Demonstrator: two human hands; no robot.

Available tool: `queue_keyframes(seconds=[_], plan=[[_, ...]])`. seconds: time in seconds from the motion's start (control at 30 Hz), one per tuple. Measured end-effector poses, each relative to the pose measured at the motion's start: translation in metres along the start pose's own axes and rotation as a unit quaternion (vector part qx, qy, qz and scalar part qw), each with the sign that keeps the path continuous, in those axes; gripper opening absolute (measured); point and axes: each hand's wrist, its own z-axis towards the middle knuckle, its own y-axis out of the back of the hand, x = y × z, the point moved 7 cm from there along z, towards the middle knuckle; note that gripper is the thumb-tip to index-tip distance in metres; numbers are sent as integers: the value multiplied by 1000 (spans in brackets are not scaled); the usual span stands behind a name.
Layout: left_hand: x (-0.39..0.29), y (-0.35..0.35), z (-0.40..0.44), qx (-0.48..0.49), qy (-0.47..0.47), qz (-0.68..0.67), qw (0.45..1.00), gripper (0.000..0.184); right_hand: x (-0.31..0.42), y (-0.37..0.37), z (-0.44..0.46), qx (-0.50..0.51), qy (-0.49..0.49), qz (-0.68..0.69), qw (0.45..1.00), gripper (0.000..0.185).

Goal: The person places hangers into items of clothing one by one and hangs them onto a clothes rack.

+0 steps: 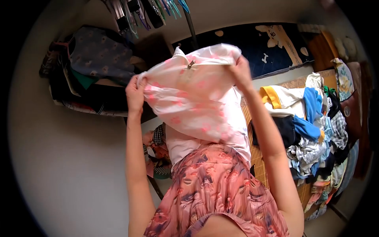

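A white garment with pink prints is stretched between my two hands in front of my body. My left hand is closed on its left edge, and my right hand grips its upper right edge. A small dark clip or zipper pull shows near the garment's top. Its lower part hangs over plain whitish cloth at my waist, and the fabric is slightly blurred on the right.
A pile of mixed clothes lies on a bamboo mat at the right. More clothes are heaped at the upper left. Hangers hang overhead near a metal pole. Behind is a dark blue patterned mat.
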Motion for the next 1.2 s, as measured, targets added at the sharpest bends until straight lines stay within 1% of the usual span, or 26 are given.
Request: queue_keyframes(seconds=[0.03, 0.1, 0.13, 0.17, 0.2, 0.23, 0.27, 0.3, 0.33, 0.37, 0.4, 0.43, 0.47, 0.53, 0.6, 0.63, 0.67, 0.7, 0.73, 0.8, 0.9, 1.0, 1.07, 1.1, 1.13, 1.2], plan=[[-14, 6, 7, -20, -38, 19, 999, 15, 28, 3, 9, 1, 36, -39, 999, 26], [-62, 9, 8, -54, -179, 101, 977, 13, 89, 9, 20, -3, 128, -124, 984, 30], [-94, 8, 1, -83, -236, 127, 960, 15, 119, 14, 22, -7, 182, -170, 968, 32], [-125, 9, -10, -108, -284, 187, 934, 16, 148, 22, 19, -30, 207, -226, 951, 36], [-150, 11, -25, -132, -327, 245, 903, 17, 170, 30, 12, -51, 230, -283, 930, 40], [-158, 13, -35, -106, -334, 249, 903, 18, 181, 35, 4, -38, 246, -273, 929, 45], [-161, 13, -43, -80, -315, 272, 906, 20, 187, 41, -7, -25, 261, -264, 928, 51], [-147, 12, -47, -38, -235, 263, 935, 22, 176, 48, -15, -2, 196, -277, 941, 59], [-131, 9, -54, 6, -153, 251, 956, 25, 156, 56, -23, 26, 185, -324, 927, 60], [-106, 4, -65, 78, -90, 274, 954, 28, 127, 63, -35, 56, 158, -371, 913, 60], [-71, 0, -82, 153, -23, 294, 943, 31, 91, 68, -52, 115, 121, -384, 908, 59], [-30, -3, -107, 204, 28, 290, 935, 35, 52, 78, -75, 93, -51, -313, 944, 57], [9, -6, -135, 255, 81, 283, 921, 39, 21, 85, -94, 120, -72, -372, 918, 59], [47, -18, -191, 430, 165, 294, 837, 45, -30, 99, -136, 140, -161, -411, 886, 68], [59, -18, -206, 463, 198, 367, 782, 49, -71, 115, -170, 167, -277, -461, 826, 70], [61, -16, -197, 426, 207, 392, 789, 48, -71, 113, -178, 178, -297, -475, 809, 69], [66, -10, -186, 364, 222, 390, 816, 42, -70, 109, -183, 188, -313, -489, 792, 69], [61, -10, -172, 298, 153, 400, 853, 41, -76, 114, -187, 185, -257, -494, 810, 60], [53, -12, -157, 228, 79, 407, 881, 41, -79, 114, -187, 188, -288, -491, 801, 56], [43, -30, -136, 169, 2, 412, 895, 39, -82, 116, -186, 185, -350, -481, 782, 49], [61, -59, -110, 83, -162, 460, 869, 39, -70, 116, -179, 127, -313, -354, 872, 41], [131, -66, -97, 94, -110, 445, 884, 34, -48, 118, -168, 122, -243, -315, 909, 38], [121, -68, -97, 109, -106, 351, 924, 29, -31, 127, -160, 118, -293, -268, 910, 36], [113, -67, -97, 117, -103, 303, 940, 27, -8, 130, -149, 102, -299, -316, 895, 35], [108, -61, -101, 133, -40, 286, 948, 25, 15, 132, -141, 86, -308, -361, 876, 35], [92, -42, -123, 161, 89, 249, 951, 23, 42, 163, -122, 25, -227, -356, 906, 33]])
